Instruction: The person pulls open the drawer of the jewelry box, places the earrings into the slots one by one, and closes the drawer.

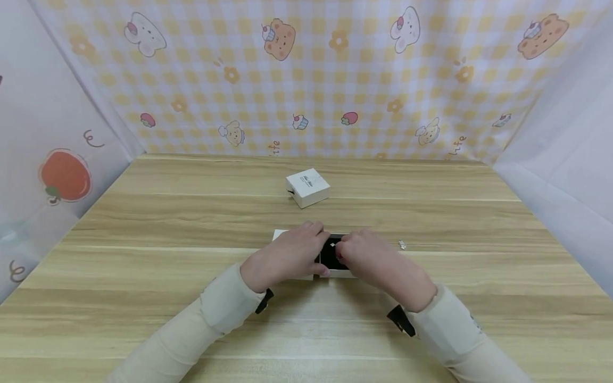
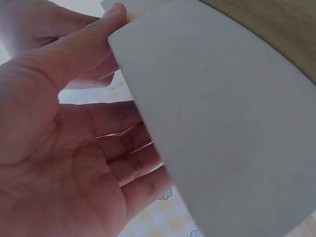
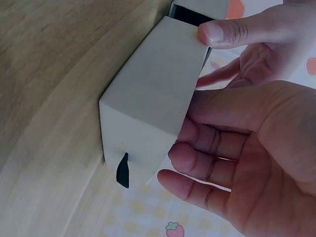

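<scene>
A white drawer-style jewellery box (image 1: 337, 273) lies on the table, its drawer slid out to the right of the sleeve (image 1: 280, 233). The drawer's lining (image 1: 330, 259) is black, with a tiny pale piece (image 1: 333, 244) on it. My left hand (image 1: 292, 252) grips the box across the joint, thumb at the near side and fingertips at the far side. Bent over the drawer, my right hand (image 1: 371, 258) has its fingertips down at the lining; I cannot tell whether they pinch anything. The right wrist view shows a black ribbon tab (image 3: 123, 171) on the drawer's end.
A second white box (image 1: 308, 187) with dark lettering stands farther back on the wooden table (image 1: 215, 213). Right of my right hand lies a small silvery white piece (image 1: 402, 244). A yellow checked cloth (image 1: 316, 80) hangs behind the table.
</scene>
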Motion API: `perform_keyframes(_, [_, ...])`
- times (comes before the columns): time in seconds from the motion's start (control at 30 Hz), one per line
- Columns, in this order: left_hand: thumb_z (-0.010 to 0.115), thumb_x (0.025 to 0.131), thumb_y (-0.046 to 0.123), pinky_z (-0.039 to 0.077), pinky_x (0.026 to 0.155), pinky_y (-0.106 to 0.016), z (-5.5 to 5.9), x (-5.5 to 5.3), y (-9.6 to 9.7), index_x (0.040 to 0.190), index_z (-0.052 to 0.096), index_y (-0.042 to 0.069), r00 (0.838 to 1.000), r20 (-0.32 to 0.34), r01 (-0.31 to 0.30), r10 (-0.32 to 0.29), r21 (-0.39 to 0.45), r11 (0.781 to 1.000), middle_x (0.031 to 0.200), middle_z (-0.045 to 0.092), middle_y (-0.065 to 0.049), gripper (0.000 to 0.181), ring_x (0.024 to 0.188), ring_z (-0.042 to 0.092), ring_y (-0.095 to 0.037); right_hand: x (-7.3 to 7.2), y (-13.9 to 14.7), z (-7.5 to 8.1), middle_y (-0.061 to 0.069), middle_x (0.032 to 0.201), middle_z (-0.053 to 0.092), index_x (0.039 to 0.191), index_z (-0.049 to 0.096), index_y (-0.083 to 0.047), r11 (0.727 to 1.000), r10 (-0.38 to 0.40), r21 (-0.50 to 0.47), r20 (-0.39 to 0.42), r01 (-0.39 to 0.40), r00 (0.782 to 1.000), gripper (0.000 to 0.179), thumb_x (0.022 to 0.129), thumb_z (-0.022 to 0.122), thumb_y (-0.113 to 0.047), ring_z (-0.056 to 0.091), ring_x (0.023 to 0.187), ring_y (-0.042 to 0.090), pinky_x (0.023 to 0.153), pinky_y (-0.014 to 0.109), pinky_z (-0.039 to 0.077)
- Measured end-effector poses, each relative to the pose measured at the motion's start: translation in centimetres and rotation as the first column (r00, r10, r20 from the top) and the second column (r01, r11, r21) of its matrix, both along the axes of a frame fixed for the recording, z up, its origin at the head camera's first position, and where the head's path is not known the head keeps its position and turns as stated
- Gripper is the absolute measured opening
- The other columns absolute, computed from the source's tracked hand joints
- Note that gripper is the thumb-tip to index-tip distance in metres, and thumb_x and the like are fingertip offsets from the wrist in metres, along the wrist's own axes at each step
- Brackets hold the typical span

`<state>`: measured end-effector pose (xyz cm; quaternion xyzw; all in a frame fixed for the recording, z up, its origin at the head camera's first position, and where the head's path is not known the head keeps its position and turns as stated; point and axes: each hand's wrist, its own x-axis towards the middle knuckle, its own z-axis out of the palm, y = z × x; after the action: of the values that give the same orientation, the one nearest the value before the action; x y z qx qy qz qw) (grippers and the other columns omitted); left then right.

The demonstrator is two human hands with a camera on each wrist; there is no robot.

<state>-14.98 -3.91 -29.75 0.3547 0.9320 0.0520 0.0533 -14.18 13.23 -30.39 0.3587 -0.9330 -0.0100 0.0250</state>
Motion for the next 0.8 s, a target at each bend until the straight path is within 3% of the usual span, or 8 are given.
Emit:
perform_keyframes(0.17, [0.071, 0.079, 0.043, 0.046, 0.079, -0.029, -0.04, -0.05, 0.0, 0.118, 0.057, 0.003, 1.0, -0.005, 0.004, -0.004, 0.003, 1.0, 0.102, 0.053, -0.004, 0.057, 0.093, 0.047, -0.016, 0.02, -0.14, -0.1, -0.006, 0.059, 0.051, 0.059, 0.055, -0.014, 1.0, 0.004, -0.002, -0.012, -0.004, 1.0, 0.025, 0.076, 0.067, 0.001, 0.04, 0.053, 0.011, 0.052, 0.024, 0.036])
perform_keyframes(0.43, [0.07, 0.079, 0.043, 0.045, 0.08, -0.028, -0.03, -0.06, -0.03, 0.12, 0.057, 0.003, 1.0, -0.002, 0.006, -0.006, -0.007, 1.0, 0.104, 0.053, -0.004, 0.059, 0.093, 0.047, -0.016, -0.11, -0.32, -0.16, -0.005, 0.059, 0.05, 0.065, 0.06, -0.011, 0.999, -0.031, -0.044, 0.023, 0.032, 0.999, 0.021, 0.085, 0.064, -0.008, 0.04, 0.055, 0.01, 0.049, 0.02, 0.035])
perform_keyframes(0.8, [0.07, 0.079, 0.043, 0.045, 0.078, -0.028, -0.18, -0.2, -0.03, 0.119, 0.057, 0.004, 1.0, 0.005, 0.007, -0.007, 0.001, 1.0, 0.103, 0.053, -0.003, 0.058, 0.092, 0.046, -0.016, -0.23, -0.22, -0.25, -0.004, 0.065, 0.057, 0.073, 0.066, -0.009, 0.999, -0.022, -0.045, 0.006, 0.022, 1.0, 0.013, 0.084, 0.068, -0.016, 0.044, 0.058, 0.011, 0.057, 0.025, 0.04])
